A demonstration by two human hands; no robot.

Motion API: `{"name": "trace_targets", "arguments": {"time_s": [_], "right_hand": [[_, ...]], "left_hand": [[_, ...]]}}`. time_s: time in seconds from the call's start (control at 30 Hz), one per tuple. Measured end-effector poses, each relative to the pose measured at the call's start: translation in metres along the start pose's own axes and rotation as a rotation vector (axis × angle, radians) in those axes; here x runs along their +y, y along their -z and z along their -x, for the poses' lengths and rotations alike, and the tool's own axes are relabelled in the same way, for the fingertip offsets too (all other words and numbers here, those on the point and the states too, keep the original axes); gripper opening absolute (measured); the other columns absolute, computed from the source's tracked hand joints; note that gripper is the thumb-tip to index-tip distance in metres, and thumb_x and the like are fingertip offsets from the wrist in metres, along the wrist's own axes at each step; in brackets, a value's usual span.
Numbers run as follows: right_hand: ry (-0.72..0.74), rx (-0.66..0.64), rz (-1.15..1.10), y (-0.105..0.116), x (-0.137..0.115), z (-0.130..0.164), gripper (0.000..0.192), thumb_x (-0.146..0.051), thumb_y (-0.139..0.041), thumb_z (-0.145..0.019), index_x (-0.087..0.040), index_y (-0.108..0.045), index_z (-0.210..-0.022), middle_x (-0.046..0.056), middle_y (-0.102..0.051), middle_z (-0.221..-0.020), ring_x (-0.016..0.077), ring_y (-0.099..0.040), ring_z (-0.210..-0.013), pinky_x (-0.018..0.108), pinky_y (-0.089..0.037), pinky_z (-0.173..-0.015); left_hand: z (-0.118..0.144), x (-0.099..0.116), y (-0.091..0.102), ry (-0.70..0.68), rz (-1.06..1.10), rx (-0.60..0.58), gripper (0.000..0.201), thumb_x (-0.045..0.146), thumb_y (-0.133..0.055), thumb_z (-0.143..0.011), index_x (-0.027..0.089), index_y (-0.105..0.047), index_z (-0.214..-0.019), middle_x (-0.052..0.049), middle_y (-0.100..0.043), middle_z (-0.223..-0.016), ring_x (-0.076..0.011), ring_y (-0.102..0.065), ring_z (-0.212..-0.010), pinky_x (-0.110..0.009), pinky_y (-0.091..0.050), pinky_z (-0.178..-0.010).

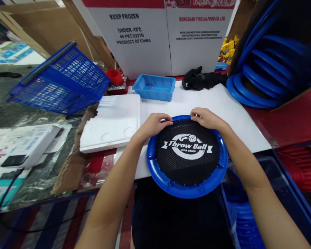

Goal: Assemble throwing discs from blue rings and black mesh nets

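A round blue plastic ring (155,169) lies tilted at the near edge of the white work surface, partly over my lap. Across it is a black mesh (189,166) printed "Throw Ball Fly & Catch" in white. My left hand (158,123) pinches the mesh's far edge, left of centre, against the rim. On the other side of centre, my right hand (206,118) pinches the same far edge with thumb and fingers. Small pegs show along the ring's near inner side. What lies under the fingertips is hidden.
Behind the ring stand a blue tray (155,92) with a few small bits and a pile of black mesh (202,80). White foam (111,121) and a tilted blue basket (67,76) are at left. Blue rings (261,76) fill a box at right; a printed carton (155,41) stands behind.
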State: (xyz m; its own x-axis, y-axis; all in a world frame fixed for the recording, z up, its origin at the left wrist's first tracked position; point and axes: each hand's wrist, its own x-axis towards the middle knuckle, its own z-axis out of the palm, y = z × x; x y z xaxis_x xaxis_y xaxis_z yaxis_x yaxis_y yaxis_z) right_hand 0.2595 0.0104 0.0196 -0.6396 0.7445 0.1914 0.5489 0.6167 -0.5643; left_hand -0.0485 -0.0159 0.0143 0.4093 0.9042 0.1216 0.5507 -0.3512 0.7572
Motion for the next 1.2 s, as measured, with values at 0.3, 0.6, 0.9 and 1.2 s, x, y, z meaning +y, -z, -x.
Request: {"name": "trace_targets", "arguments": {"time_s": [0.3,0.6,0.9,1.2], "right_hand": [[-0.123,0.052,0.124,-0.011,-0.006,-0.003,0.013,-0.026,-0.057,-0.101,-0.026,-0.054,-0.088,0.007,-0.070,-0.098,0.0262,-0.061,-0.090,0.042,-0.046,-0.082],[-0.139,0.061,0.140,-0.013,-0.009,-0.003,0.010,-0.026,-0.058,-0.100,-0.026,-0.059,-0.090,0.008,-0.072,-0.101,0.0278,-0.063,-0.093,0.044,-0.048,-0.084],[-0.161,0.066,0.194,-0.014,-0.018,-0.001,0.011,-0.024,-0.056,-0.100,-0.025,-0.060,-0.091,0.009,-0.072,-0.104,0.0296,-0.064,-0.097,0.044,-0.048,-0.083],[-0.104,0.068,0.225,-0.011,-0.020,0.003,0.013,-0.024,-0.055,-0.103,-0.025,-0.063,-0.093,0.011,-0.068,-0.109,0.0316,-0.062,-0.105,0.047,-0.050,-0.091]], "left_hand": [[-0.003,-0.001,0.005,0.033,0.005,0.012,0.021,0.037,-0.072,-0.091,0.021,-0.086,-0.093,-0.008,-0.086,-0.101,-0.0276,-0.077,-0.099,-0.043,-0.057,-0.098],[-0.007,-0.007,0.004,0.081,0.009,-0.021,0.021,0.038,-0.073,-0.089,0.023,-0.087,-0.093,-0.008,-0.086,-0.102,-0.0279,-0.077,-0.100,-0.042,-0.056,-0.098],[-0.008,-0.012,0.002,0.074,0.085,-0.057,0.025,0.040,-0.072,-0.090,0.020,-0.083,-0.099,-0.009,-0.084,-0.102,-0.0245,-0.074,-0.096,-0.041,-0.057,-0.093],[-0.008,-0.008,0.002,0.072,0.119,-0.070,0.023,0.039,-0.074,-0.090,0.020,-0.083,-0.100,-0.009,-0.083,-0.104,-0.0247,-0.074,-0.098,-0.044,-0.058,-0.099]]}}
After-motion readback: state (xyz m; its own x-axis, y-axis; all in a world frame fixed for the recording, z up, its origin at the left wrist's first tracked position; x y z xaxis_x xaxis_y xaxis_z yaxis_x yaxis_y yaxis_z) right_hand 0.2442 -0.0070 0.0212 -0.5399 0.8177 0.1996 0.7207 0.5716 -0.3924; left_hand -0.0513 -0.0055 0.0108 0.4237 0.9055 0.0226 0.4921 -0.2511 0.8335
